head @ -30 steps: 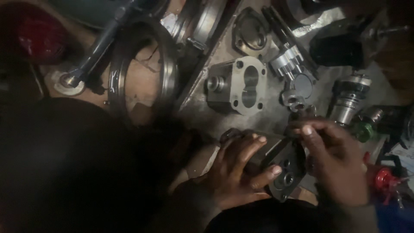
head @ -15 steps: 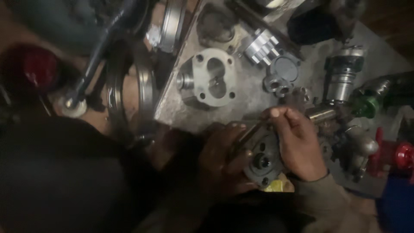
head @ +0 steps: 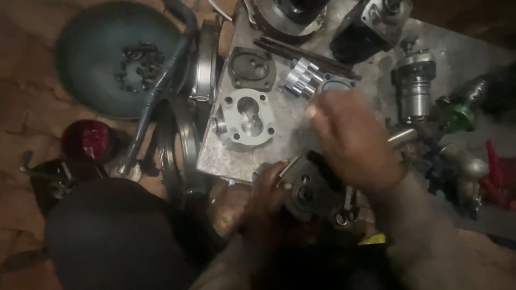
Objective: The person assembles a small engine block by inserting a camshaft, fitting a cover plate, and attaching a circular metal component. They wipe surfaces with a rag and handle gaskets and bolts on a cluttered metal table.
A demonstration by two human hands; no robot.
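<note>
Small dark bolts point(head: 137, 67) in teal pan point(head: 80, 80)

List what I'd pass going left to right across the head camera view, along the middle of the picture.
Red round lamp → metal ring → pump housing → right hand → cylindrical valve → green fitting.

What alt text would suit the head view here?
The left hand grips a dark metal pump part while the blurred right hand hangs above it. Beyond, a metal sheet holds a silver housing, a gear and other parts.
</note>
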